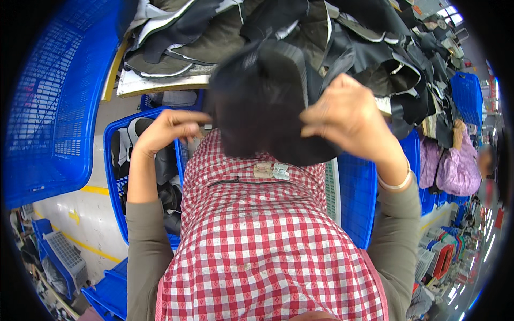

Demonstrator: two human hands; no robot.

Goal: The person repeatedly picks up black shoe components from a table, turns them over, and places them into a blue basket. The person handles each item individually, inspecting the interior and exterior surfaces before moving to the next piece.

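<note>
A black shoe upper (262, 107), smeared by motion, hangs in front of my chest. My right hand (348, 117) pinches it at its right edge. On the other side, my left hand (174, 127) has its fingers stretched toward the upper's left edge, thumb apart; the blur hides whether the fingertips touch it. Just beyond lies a heap of shoe uppers (219, 45), black and grey-brown with white edges, on a pale worktop (155, 81).
Below my left hand stands a blue crate (111, 176) holding black and white pieces. A larger blue basket (48, 107) rises at far left. Another blue crate (356, 187) is close on my right. A person in a pink checked shirt (458, 166) works farther right.
</note>
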